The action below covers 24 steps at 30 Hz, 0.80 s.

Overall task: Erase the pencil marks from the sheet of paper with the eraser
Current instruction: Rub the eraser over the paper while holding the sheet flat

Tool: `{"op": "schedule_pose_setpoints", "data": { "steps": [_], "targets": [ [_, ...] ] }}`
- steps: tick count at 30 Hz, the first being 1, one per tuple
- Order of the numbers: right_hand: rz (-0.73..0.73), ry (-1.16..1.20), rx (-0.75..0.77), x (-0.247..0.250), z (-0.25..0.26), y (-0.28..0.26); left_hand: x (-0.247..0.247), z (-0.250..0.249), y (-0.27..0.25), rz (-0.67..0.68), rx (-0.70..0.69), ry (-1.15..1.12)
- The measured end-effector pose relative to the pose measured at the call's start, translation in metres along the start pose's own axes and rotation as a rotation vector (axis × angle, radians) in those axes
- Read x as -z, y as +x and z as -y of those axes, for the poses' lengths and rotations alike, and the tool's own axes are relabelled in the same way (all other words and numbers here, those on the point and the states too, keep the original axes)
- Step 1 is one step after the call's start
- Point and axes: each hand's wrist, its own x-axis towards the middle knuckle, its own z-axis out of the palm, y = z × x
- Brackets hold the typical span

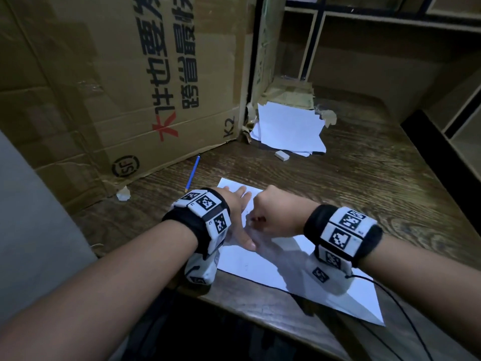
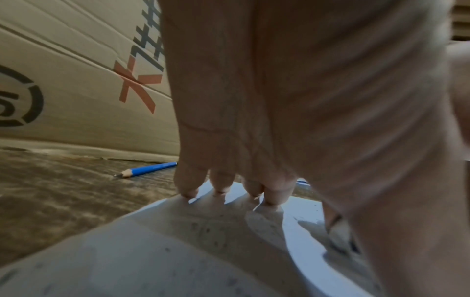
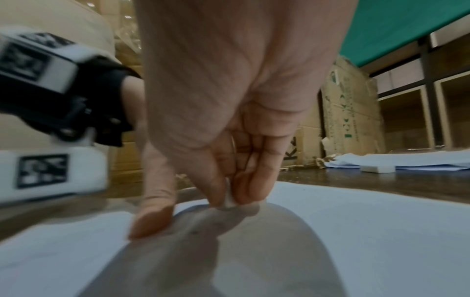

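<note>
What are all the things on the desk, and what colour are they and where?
sheet of paper: one, white, near edge of the desk, under both hands
small eraser: one, white, pinched on the sheet
spare eraser: one, white, beside the paper stack
pencil: one, blue, left of the sheet
paper stack: one, white, far side by the box corner
cardboard box: one, brown, far left
desk: one, dark wood
left hand: flat on the sheet
right hand: pinches the small eraser
</note>
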Motion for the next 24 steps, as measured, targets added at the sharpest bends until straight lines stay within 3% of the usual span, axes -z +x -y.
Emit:
{"op": "schedule_pose_setpoints", "data": {
  "steps": [6, 12, 18, 24],
  "targets": [
    [-0.158, 0.075, -0.166, -0.002, -0.024, 0.016, 0.001, -0.001, -0.002, -0.009, 0.027, 0.072],
    [-0.03, 0.042, 0.032, -0.009, -0.003, -0.009, 0.0, -0.008, -0.002, -0.04, 0.03, 0.094],
    [-0.155, 0.056, -0.074, -0.007, -0.026, 0.006, 0.004, 0.0, -0.002, 0.019, 0.031, 0.053],
    [0.001, 0.043, 0.075, -0.014, -0.003, -0.022, -0.005, -0.008, 0.004, -0.043, 0.043, 0.175]
  ]
}}
